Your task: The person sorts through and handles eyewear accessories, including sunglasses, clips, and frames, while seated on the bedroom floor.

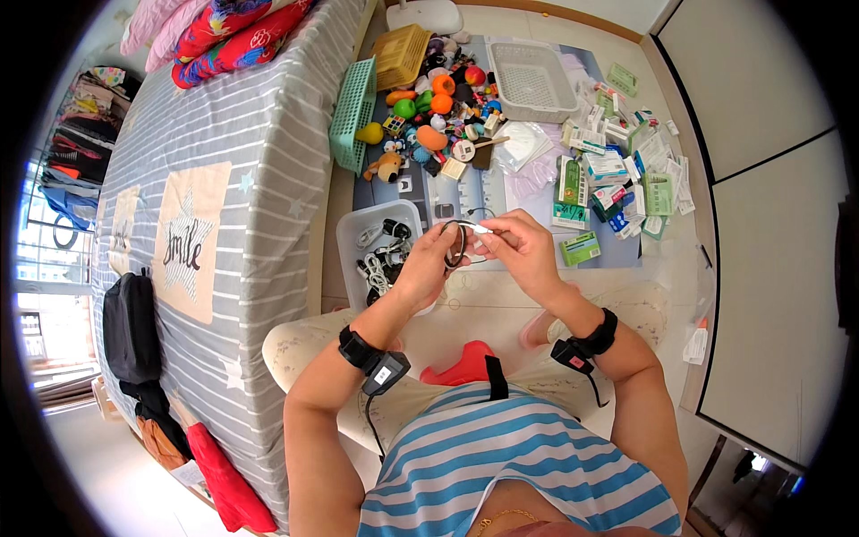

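Note:
My left hand (427,263) is closed around a looped black cable (462,250) in front of my body. Between the fingers of my right hand (527,250) is the white end of a cable (478,228), brought close to the loop; whether it belongs to the same cable, I cannot tell. Part of a thin dark cord with a plug hangs behind my fingers. Just left of my left hand, a translucent plastic bin (350,252) on the floor holds several bundled black and white cables (379,268).
Beyond my hands lie a toy pile (429,114), a green basket (352,117), a yellow basket (400,57) and a white basket (533,80). Medicine boxes (611,168) are heaped at right, before a cabinet (772,268). A bed (268,201) flanks the left; a red stool (463,362) is below me.

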A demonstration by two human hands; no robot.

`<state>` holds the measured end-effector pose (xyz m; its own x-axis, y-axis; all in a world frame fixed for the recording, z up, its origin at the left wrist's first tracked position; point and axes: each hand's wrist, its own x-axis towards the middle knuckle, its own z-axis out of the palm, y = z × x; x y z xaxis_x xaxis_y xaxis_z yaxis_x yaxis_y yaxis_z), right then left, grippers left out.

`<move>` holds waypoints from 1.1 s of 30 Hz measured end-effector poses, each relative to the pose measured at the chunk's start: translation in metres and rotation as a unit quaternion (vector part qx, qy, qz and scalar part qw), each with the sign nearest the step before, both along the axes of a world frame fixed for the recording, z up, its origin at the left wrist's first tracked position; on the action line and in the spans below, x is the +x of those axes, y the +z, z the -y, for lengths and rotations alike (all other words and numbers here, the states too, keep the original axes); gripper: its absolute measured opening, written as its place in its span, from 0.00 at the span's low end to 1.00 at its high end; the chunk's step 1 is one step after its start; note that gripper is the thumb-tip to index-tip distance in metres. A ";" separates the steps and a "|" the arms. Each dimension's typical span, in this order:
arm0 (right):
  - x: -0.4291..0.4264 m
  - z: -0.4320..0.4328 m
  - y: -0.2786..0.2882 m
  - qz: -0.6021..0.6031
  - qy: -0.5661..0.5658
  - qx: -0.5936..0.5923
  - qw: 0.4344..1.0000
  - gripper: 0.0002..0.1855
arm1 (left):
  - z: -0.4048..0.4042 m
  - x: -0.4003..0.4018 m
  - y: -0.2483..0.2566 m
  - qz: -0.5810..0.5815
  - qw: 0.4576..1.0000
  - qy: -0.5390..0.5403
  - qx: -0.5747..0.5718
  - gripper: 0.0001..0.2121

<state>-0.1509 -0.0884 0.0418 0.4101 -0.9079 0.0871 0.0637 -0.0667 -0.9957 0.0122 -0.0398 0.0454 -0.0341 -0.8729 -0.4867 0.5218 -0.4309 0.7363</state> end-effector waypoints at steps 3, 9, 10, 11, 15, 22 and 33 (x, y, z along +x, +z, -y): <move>0.002 0.000 -0.006 -0.003 0.011 -0.014 1.000 0.08 | -0.001 -0.004 0.000 -0.064 0.998 0.022 -0.009 0.11; 0.014 -0.011 -0.005 0.025 -0.012 0.002 1.000 0.05 | -0.006 -0.011 -0.009 -0.129 0.991 0.039 0.021 0.09; 0.014 -0.012 -0.005 0.009 -0.012 -0.011 1.000 0.06 | -0.005 -0.013 -0.007 -0.145 0.988 0.044 0.016 0.09; 0.014 -0.012 -0.005 -0.007 -0.012 -0.024 1.000 0.06 | -0.005 -0.015 -0.004 -0.161 0.986 0.050 0.011 0.08; 0.012 -0.011 -0.002 -0.102 -0.007 -0.164 0.981 0.10 | -0.006 -0.014 -0.006 -0.113 0.992 0.045 -0.029 0.06; 0.009 -0.005 0.009 -0.191 -0.010 -0.365 0.911 0.12 | -0.005 -0.003 -0.008 -0.080 0.996 0.048 -0.012 0.05; -0.004 0.008 0.008 -0.114 0.104 -0.106 0.982 0.12 | -0.013 -0.004 -0.005 0.211 0.953 -0.154 -0.154 0.31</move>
